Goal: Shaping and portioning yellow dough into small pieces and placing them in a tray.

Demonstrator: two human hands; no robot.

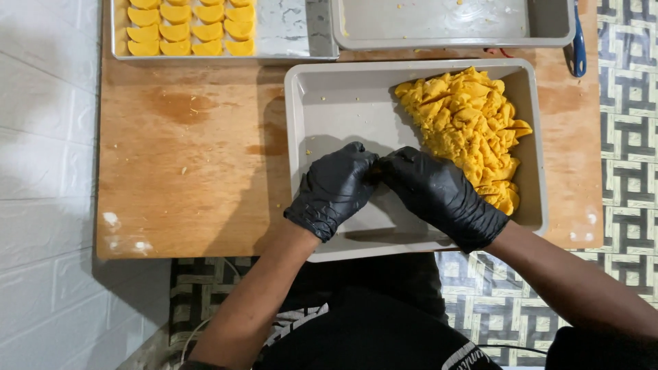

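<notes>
- The left hand [334,188] and the right hand [439,195], both in black gloves, were brought together fingertip to fingertip over the grey tray [329,103].
- Both were curled as if pinching something small between them; whatever was held was hidden by the fingers, so it cannot be told.
- A heap of yellow dough [469,133] was piled in the tray's right half, just beside the right hand.
- The dough was judged soft, crumbly and light, likely a little sticky; small pieces would best be pinched off at the near edge of the heap.
- Shaped yellow crescents [192,27] were laid in rows on a metal tray [288,34] at the far left of the wooden table [185,178].
</notes>
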